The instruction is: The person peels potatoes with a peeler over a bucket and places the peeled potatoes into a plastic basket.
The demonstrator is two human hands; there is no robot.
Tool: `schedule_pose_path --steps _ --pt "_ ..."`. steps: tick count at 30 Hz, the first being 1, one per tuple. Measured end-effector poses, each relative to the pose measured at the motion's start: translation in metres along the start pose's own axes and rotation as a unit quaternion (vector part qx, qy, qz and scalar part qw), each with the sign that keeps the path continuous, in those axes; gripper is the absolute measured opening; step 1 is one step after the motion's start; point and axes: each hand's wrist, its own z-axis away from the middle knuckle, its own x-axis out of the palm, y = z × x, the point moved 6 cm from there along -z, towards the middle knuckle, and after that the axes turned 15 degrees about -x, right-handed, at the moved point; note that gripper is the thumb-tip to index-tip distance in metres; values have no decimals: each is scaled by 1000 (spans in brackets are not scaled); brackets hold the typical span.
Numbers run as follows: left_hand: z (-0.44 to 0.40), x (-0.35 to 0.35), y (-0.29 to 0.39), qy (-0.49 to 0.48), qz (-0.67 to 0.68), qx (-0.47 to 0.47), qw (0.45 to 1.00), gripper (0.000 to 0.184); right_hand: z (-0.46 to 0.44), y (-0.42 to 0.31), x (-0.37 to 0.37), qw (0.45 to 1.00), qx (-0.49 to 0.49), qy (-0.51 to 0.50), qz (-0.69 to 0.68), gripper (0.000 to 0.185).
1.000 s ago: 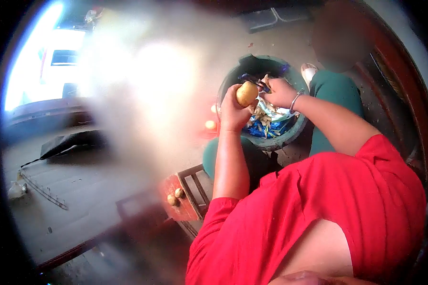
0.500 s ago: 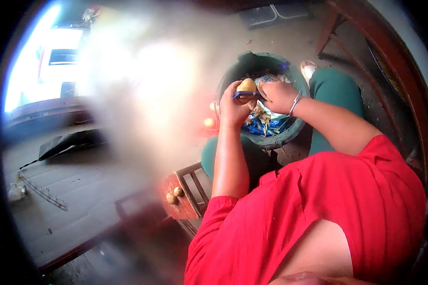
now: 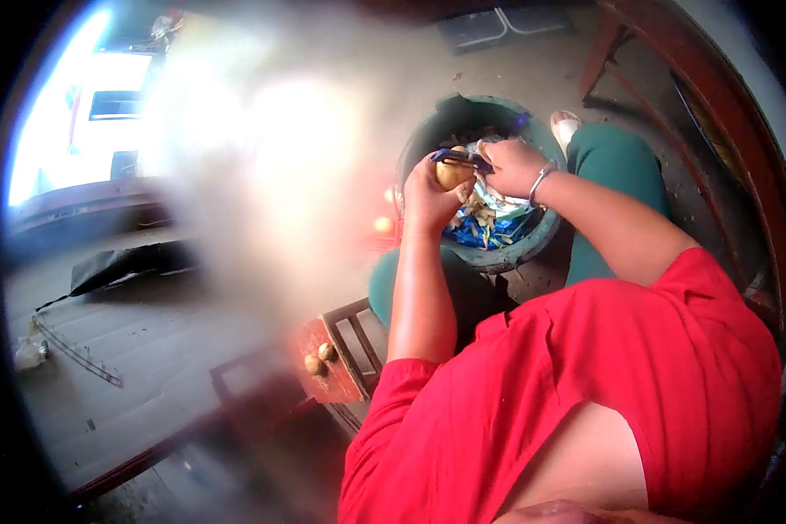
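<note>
Reading the bin (image 3: pixel 543 240) as a clock with twelve at its far rim, the potato (image 3: pixel 451 177) is up towards ten, held above the peelings (image 3: pixel 479 211) in the left hand (image 3: pixel 422 199), whose grip is curled firmly around it. The right hand (image 3: pixel 513 168), nearer two, has its grip pinched on the peeler (image 3: pixel 473 160), which lies across the potato's far end. What would worry me, standing here, is a slip: a potato is likely slick once its skin comes off, and a hard stroke that skids could run the blade into the left fingers clasped so close by. The tool is small and blurred from this angle, so I can't tell whether its edge is biting or just resting. If the left grip slackened or turned at the wrong moment, the potato could pop loose and drop among the peelings and blue wrappers (image 3: pixel 491 236), which would leave it dirty. Down at seven, two spare potatoes (image 3: pixel 313 365) sit on the red stool (image 3: pixel 348 386), with nothing visible to hem them in; the left elbow is near, and a careless swing back might jog the stool and send them rolling onto the floor.
</note>
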Motion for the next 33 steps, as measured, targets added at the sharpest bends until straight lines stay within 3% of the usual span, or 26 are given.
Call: schedule_pose_path --steps 3,8,12,14,16,17,20,22,24,26,27,30,32,33 --pt "0 -1 0 21 -73 -34 997 48 -1 15 0 996 63 33 -61 23" --pt "-7 9 -24 -10 21 -5 1000 52 0 23 2 992 102 -21 -74 25" --pt "-6 8 -22 0 2 12 1000 53 -1 28 11 981 133 -49 -130 28" --pt "-3 7 -14 7 20 70 997 53 -1 48 35 985 136 -82 -61 32" --pt "-1 7 -15 9 17 58 998 54 0 48 51 981 74 -178 33 36" --pt "-1 7 -16 13 17 44 999 55 3 53 57 977 97 -188 -21 39" --pt "0 1 -16 45 13 75 996 58 2 41 35 994 90 -48 -36 34" --pt "-3 2 -23 33 48 71 996 61 1 33 19 974 147 -34 -171 29" --pt "-3 1 -22 48 12 60 997 62 2 19 4 964 113 51 -237 29" --pt "-5 2 -24 55 19 63 996 61 -2 20 13 963 19 92 -253 32" --pt "-5 2 -22 64 4 65 996 62 -2 15 13 975 -15 112 -190 33" --pt "-5 4 -28 72 -28 40 996 64 -2 8 15 977 -62 117 -166 34" --pt "-12 9 -43 28 17 23 999 68 -1 9 12 980 -28 101 -169 35" --pt "-10 12 -44 -3 125 -12 992 64 -1 10 10 982 2 86 -170 38"
